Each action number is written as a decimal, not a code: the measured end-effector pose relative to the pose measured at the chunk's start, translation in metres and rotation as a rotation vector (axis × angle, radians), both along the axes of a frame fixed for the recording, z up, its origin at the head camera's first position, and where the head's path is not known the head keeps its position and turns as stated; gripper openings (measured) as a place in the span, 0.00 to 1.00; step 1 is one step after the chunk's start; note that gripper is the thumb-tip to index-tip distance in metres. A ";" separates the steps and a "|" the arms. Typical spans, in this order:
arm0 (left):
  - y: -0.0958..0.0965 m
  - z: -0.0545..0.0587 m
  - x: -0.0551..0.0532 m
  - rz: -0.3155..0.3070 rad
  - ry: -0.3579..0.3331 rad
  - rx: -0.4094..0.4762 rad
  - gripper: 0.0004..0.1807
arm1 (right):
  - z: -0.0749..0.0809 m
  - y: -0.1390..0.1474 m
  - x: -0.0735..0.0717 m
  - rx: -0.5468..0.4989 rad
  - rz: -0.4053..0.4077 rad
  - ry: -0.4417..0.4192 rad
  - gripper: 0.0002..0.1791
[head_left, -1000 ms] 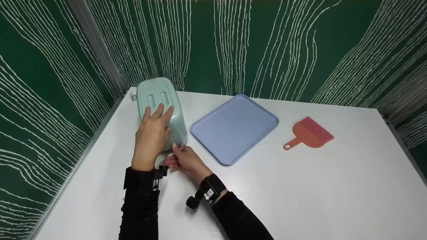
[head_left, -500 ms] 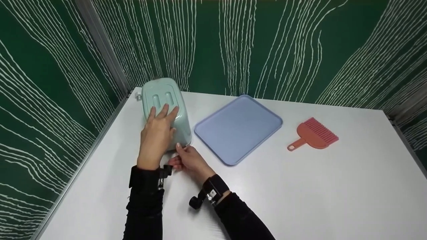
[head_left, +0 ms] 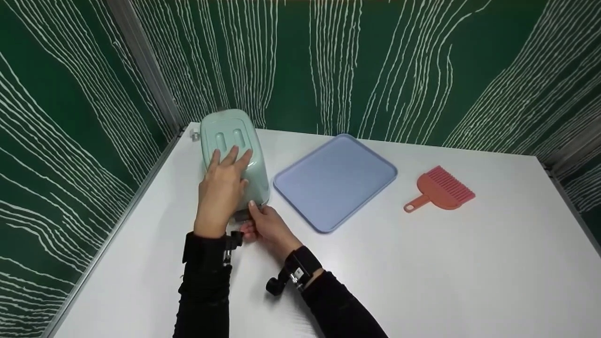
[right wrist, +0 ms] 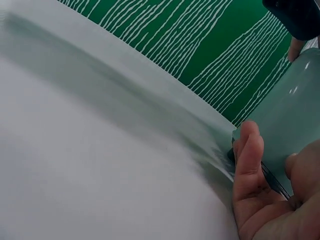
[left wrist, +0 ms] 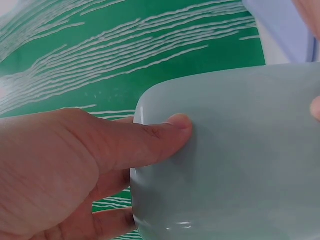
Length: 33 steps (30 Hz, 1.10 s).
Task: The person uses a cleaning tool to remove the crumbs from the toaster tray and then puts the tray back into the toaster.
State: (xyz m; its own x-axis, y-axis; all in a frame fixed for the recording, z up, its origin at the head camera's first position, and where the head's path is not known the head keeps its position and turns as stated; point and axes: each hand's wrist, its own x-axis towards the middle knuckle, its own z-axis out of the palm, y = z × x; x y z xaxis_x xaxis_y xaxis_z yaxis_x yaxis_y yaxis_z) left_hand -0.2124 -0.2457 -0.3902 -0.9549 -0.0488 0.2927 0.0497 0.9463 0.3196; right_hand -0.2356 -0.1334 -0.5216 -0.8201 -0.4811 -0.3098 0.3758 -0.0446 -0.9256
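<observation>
A mint-green toaster [head_left: 256,176] with two long recesses in its top stands at the table's back left. My left hand [head_left: 218,192] lies over its top with the fingers spread and straight; the thumb [left wrist: 165,135] rests on its smooth face in the left wrist view. At the toaster's near lower edge, my right hand [head_left: 270,227] pinches a thin dark-grey crumb tray [head_left: 241,216] that juts out from the base. In the right wrist view the fingers [right wrist: 250,160] curl beside a dark strip along that edge; the hand covers part of it.
A blue rectangular tray [head_left: 335,180] lies just right of the toaster. Farther right lies a red-orange brush [head_left: 439,190] with pink bristles. A small clear piece [head_left: 195,134] sits at the toaster's left. Green walls with white lines [head_left: 375,70] border the white table [head_left: 422,272].
More of the dark crumb tray shows between the toaster's base and my right hand. My left hand keeps its place on top. The whole view has shifted slightly.
</observation>
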 end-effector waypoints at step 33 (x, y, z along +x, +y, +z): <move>0.001 -0.001 0.001 0.010 0.002 0.005 0.37 | 0.004 0.012 -0.002 0.194 -0.033 0.072 0.12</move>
State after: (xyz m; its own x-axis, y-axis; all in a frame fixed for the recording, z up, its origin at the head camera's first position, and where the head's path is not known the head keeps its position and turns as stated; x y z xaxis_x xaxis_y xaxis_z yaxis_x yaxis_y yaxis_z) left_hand -0.2116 -0.2448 -0.3908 -0.9537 -0.0596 0.2946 0.0411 0.9450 0.3244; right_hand -0.2378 -0.1216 -0.5179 -0.8580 -0.3902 -0.3340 0.3094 0.1263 -0.9425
